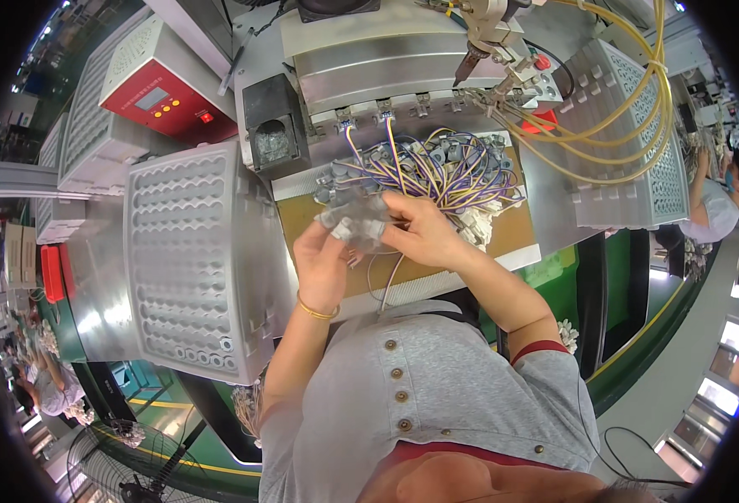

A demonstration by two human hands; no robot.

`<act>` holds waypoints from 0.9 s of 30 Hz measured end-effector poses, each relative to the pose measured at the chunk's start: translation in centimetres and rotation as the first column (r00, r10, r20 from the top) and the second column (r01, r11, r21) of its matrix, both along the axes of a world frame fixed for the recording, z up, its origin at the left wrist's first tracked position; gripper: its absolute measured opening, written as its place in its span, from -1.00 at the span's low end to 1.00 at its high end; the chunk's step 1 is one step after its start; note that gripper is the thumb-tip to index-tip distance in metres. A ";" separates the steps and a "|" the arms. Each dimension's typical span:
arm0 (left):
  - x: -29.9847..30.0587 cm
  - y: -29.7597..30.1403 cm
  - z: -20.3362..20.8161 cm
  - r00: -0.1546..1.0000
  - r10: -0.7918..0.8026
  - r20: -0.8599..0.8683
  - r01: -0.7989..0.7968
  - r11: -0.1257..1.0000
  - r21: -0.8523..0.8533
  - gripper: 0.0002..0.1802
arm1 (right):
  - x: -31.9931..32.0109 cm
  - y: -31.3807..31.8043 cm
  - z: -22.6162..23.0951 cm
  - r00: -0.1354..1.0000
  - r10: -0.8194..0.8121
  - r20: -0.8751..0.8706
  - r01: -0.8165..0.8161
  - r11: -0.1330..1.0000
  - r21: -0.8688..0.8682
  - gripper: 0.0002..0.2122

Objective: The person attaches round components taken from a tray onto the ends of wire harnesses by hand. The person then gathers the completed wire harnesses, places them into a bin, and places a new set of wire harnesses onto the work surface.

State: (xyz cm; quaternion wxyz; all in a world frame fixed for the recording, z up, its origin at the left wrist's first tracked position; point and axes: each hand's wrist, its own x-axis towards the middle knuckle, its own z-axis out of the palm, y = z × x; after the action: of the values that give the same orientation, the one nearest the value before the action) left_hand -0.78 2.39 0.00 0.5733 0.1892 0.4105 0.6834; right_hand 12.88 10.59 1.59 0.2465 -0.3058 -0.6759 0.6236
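Observation:
Between my two hands is a blurred grey plastic part [357, 216], held in front of my chest over the brown work board [298, 226]. My left hand [322, 261] has its fingers closed on the part's near left side. From the right, my right hand [424, 230] pinches it with thumb and fingers. Just beyond lies a heap of purple, yellow and white wires [440, 172] with grey plastic pieces among them. Two wired pieces sit in the small metal clamps [386, 111] along the machine's front edge. The part's exact shape is smeared by motion.
A grey tray [181, 260] with rows of round pockets stands at left, and more trays [642, 159] are at right. A black box [274, 126] stands beyond my left hand. A soldering head [470, 63] with yellow tubes [629, 142] hangs at the upper right. A red-fronted controller [168, 101] is far left.

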 end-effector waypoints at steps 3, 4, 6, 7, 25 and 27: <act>0.4 0.4 0.1 0.993 -0.119 0.005 0.119 0.992 0.050 -0.74 | 0.6 0.6 -0.3 0.993 0.091 0.077 -0.096 0.993 0.067 -0.89; 0.6 0.5 0.0 0.983 -0.174 0.064 0.169 0.982 0.083 -0.71 | 0.8 0.7 -0.3 0.999 0.050 -0.013 -0.051 0.994 -0.093 -0.89; 1.5 0.8 -0.6 0.970 -0.218 0.112 0.201 0.969 0.142 -0.65 | 1.1 1.3 -0.3 0.995 -0.011 -0.095 -0.013 0.970 -0.243 -0.90; 1.9 0.9 -1.2 0.989 -0.148 -0.015 0.149 0.985 0.091 -0.62 | 1.2 1.8 -0.4 0.976 -0.215 -0.020 0.213 0.974 -0.074 -0.89; -1.5 -0.5 -3.6 0.400 -0.431 -0.809 0.292 0.896 -0.334 -0.74 | 0.1 6.6 -2.4 0.585 -0.795 -0.159 0.719 0.599 -0.352 -0.93; -2.7 -1.1 -2.7 0.394 -0.349 -0.850 0.254 0.931 -0.264 -0.75 | -1.0 7.0 -2.3 0.581 -0.766 -0.276 0.648 0.640 -0.413 -0.92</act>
State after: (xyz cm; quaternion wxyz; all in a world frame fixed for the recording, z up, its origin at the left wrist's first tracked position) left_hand -3.52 1.29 -2.71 0.3966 0.5610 0.6373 0.3490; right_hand 11.92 17.56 -0.74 0.5741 -0.4375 -0.3329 0.6068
